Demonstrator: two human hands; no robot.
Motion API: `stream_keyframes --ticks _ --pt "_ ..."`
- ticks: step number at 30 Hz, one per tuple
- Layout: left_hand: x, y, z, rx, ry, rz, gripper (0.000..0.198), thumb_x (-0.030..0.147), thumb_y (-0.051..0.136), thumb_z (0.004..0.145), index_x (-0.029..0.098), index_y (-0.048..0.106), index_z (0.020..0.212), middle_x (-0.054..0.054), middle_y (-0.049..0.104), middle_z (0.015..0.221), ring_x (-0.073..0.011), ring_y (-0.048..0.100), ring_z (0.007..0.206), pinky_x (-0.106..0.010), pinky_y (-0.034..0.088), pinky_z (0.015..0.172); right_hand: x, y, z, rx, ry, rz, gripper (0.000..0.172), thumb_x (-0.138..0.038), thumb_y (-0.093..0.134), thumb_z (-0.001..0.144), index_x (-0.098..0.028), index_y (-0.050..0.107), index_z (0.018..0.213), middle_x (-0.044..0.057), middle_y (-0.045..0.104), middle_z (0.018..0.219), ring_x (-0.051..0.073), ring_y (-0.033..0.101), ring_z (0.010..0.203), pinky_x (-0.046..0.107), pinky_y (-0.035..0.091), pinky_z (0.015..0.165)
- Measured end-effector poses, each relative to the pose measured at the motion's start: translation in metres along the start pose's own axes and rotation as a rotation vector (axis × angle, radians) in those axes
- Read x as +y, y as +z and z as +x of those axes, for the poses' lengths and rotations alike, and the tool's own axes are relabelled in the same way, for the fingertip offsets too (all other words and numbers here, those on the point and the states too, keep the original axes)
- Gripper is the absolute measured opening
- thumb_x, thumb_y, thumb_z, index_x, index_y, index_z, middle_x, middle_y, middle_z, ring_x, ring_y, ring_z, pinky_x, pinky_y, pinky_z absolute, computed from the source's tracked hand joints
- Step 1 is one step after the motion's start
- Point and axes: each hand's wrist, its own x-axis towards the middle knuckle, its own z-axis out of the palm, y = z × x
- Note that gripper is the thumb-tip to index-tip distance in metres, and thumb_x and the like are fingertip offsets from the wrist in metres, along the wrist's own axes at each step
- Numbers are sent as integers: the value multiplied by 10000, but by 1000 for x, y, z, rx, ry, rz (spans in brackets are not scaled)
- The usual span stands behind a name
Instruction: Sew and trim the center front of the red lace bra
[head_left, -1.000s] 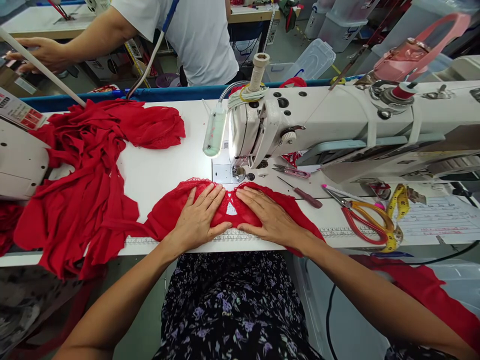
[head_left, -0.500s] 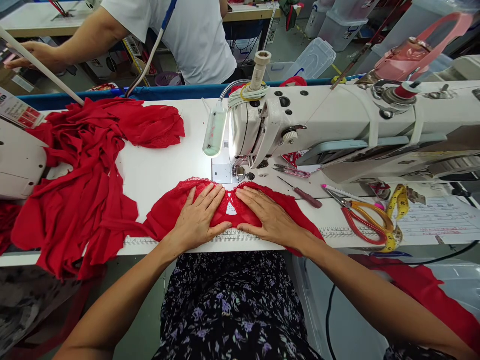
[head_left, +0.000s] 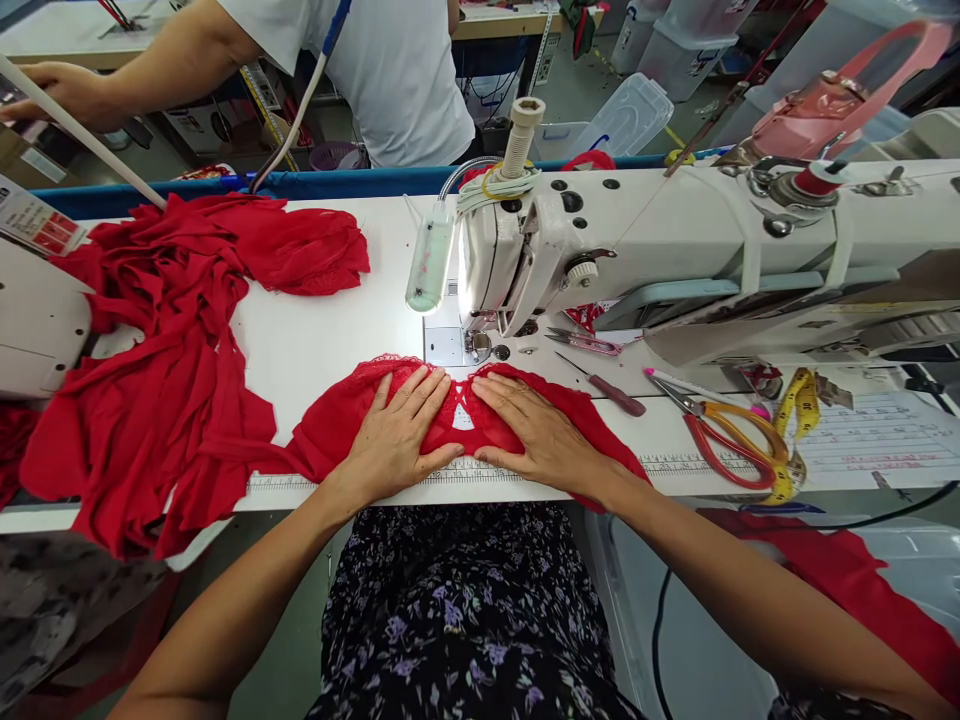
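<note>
A red lace-edged garment (head_left: 330, 430) lies spread on the table in front of the sewing machine (head_left: 510, 250). My left hand (head_left: 401, 430) rests flat on its left half, fingers stretched toward the machine. On the right half lies my right hand (head_left: 529, 425), also flat with its fingers out. Between my hands a small gap in the garment, crossed by thin red strips, shows the white surface beneath. The presser foot (head_left: 478, 345) stands just beyond the lace edge, apart from the cloth. My palms hide part of the garment.
A heap of red cloth (head_left: 172, 370) covers the left side. To the right lie a seam ripper (head_left: 611, 393), thread snips (head_left: 585, 341), scissors (head_left: 735, 430), a tape measure (head_left: 796, 410) and a written sheet (head_left: 877, 440). A ruler strip (head_left: 487, 472) runs along the front edge. Behind, a co-worker (head_left: 397, 80) reaches left.
My hands and the garment hold still. The co-worker's arm at the back has shifted slightly. At the lower left, the dark red strip hanging below the table has moved.
</note>
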Motion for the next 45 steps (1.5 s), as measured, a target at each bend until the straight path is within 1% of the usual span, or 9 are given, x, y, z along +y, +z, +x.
stream_keyframes --ticks 9,15,26,32,38,45 --pt "1 -1 0 1 -3 -14 798 643 369 978 173 142 1582 -81 245 1644 -281 193 1526 -558 110 1240 0 -1 0 1 -1 -3 845 -520 586 934 -254 143 1602 78 325 1613 278 276 1497 497 331 1214" --pt "0 -1 0 -11 -6 -14 813 659 359 973 173 132 1584 -80 238 1646 -283 186 1528 -560 104 1241 -1 -1 0 -17 19 4 807 -534 569 940 -232 200 1591 82 330 1610 262 256 1505 472 310 1227" --pt "1 -1 0 -22 -12 -18 812 669 343 973 182 123 1585 -79 226 1650 -276 178 1530 -539 71 1247 1 0 -1 -19 13 12 812 -539 562 942 -246 181 1596 81 320 1615 266 253 1506 476 305 1228" --pt "0 -1 0 -10 -4 -18 799 654 348 979 176 136 1583 -89 241 1645 -281 191 1526 -541 82 1243 1 0 0 -23 17 10 811 -534 571 938 -243 193 1593 80 317 1617 260 257 1505 466 309 1229" --pt "1 -1 0 15 1 -28 796 645 364 978 180 139 1584 -102 274 1633 -291 215 1518 -555 110 1235 -1 -1 0 1 -7 -6 822 -525 577 936 -253 170 1597 93 349 1600 275 285 1494 501 348 1204" --pt "2 -2 0 8 -3 -25 794 637 372 977 174 149 1582 -100 275 1633 -289 206 1521 -562 116 1236 -1 -1 0 3 -8 -6 780 -542 557 945 -208 241 1576 108 355 1595 251 256 1506 472 308 1226"
